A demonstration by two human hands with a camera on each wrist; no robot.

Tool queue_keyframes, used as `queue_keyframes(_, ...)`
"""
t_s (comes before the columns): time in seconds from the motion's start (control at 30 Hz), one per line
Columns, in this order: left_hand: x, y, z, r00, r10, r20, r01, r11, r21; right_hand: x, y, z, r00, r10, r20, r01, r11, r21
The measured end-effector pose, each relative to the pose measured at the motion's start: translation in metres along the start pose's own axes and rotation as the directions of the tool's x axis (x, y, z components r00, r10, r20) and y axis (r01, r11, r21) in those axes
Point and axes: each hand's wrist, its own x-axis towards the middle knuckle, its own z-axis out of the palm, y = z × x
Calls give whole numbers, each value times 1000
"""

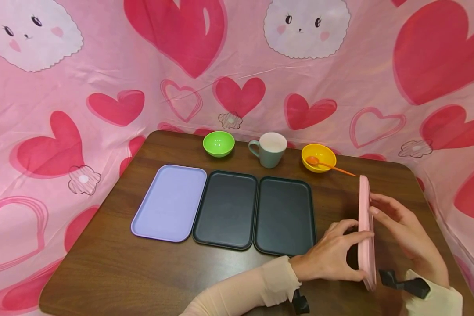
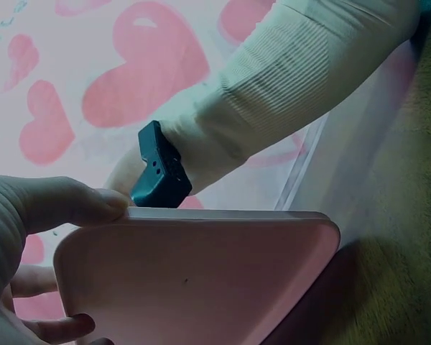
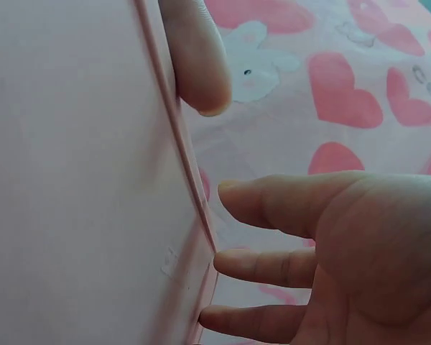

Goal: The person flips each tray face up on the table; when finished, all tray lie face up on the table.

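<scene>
A pink tray [image 1: 364, 210] stands on its edge at the right side of the table, its narrow side toward the head camera. My left hand [image 1: 332, 254] grips it from the left, thumb at the near end and fingers over the upper edge. In the left wrist view the tray's inner face [image 2: 194, 280] and rim show below the thumb. On the other side is my right hand [image 1: 411, 237], its fingers nearly straight. In the right wrist view, fingertips [image 3: 226, 260] touch the rim of the tray [image 3: 72, 172]. Whether it is one tray or a stack, I cannot tell.
Left of the hands lie a lilac tray [image 1: 170, 204], a dark tray [image 1: 226, 210] and another dark tray [image 1: 285, 215], side by side. Behind them stand a green bowl [image 1: 219, 144], a teal mug [image 1: 269, 153] and a yellow bowl [image 1: 328, 158] holding an orange spoon [image 1: 337, 169].
</scene>
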Motion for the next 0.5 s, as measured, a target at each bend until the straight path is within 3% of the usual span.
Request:
queue_keyframes(0.2, -1, 0, -1, 1000, 16, -7, -16, 999, -30, -1, -6, 0, 1000, 18, -15, -19, 996, -87)
queue_keyframes(0.5, -2, 4, -2, 997, 51, -49, -54, 997, -47, -4, -13, -2, 999, 25, -24, -27, 996, -86)
